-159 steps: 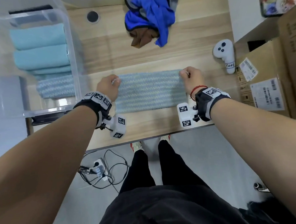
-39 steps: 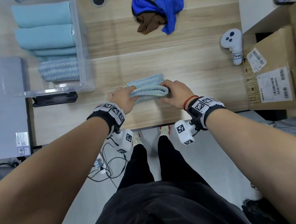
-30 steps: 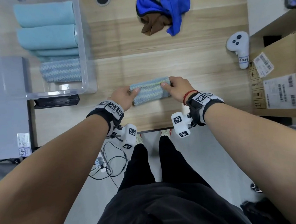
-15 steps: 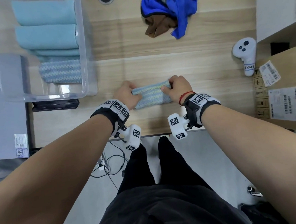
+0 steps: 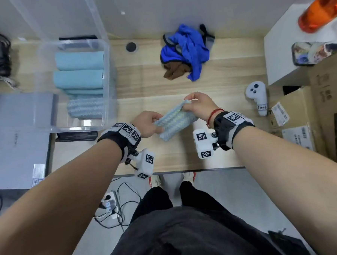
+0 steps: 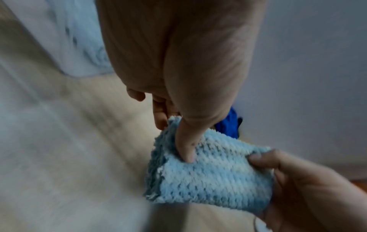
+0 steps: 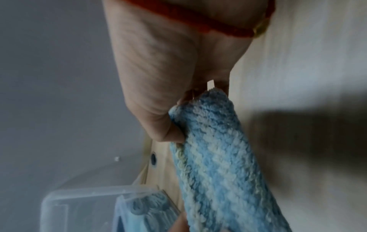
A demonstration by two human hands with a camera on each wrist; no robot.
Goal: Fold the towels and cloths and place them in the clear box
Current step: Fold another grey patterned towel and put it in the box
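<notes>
A folded light-blue zigzag towel (image 5: 173, 121) hangs tilted just above the wooden table (image 5: 213, 144), held at both ends. My left hand (image 5: 153, 124) pinches its near-left end, thumb pressed into the pile (image 6: 184, 150). My right hand (image 5: 193, 102) pinches the far-right corner, lifted higher (image 7: 178, 125). The clear box (image 5: 103, 88) stands at the left with several folded teal towels (image 5: 78, 71) and one zigzag towel (image 5: 84, 108) inside. A crumpled blue cloth (image 5: 187, 50) over a brown cloth (image 5: 174, 70) lies at the back of the table.
A white controller (image 5: 257, 97) lies at the right, beside cardboard boxes (image 5: 299, 116) and a white shelf (image 5: 288, 49) with an orange bottle (image 5: 319, 10). A grey laptop (image 5: 16, 139) sits left of the box, and its lid (image 5: 64, 17) leans behind. Cables lie on the floor.
The long towel was folded into a small bundle on the table. Both hands have since lifted it off the surface and tilted it, the right end higher.
</notes>
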